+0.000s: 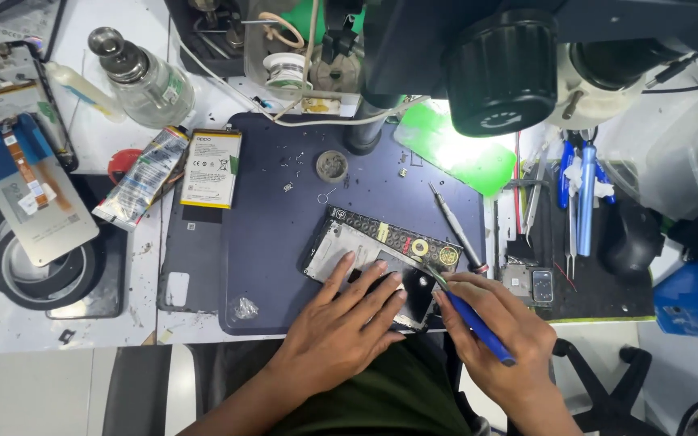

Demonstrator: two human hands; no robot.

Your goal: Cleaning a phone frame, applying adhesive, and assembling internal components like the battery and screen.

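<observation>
An opened phone (pixel 377 246) with its back removed lies tilted on the dark blue work mat (pixel 268 242). My left hand (pixel 341 319) rests flat on the phone's near end, fingers spread, pressing it down. My right hand (pixel 498 323) grips a blue-handled tool (pixel 474 323) like a pen. Its thin tip touches the phone's inner board near the right edge. A slim screwdriver (pixel 456 228) lies on the mat just right of the phone.
A microscope head (pixel 527 64) hangs over the mat's far side, above a green pad (pixel 462 153). A phone battery (pixel 212 168), a glue tube (pixel 143 176), a glass bottle (pixel 143 77), phone parts (pixel 18 161) and blue tweezers (pixel 583 194) surround the mat.
</observation>
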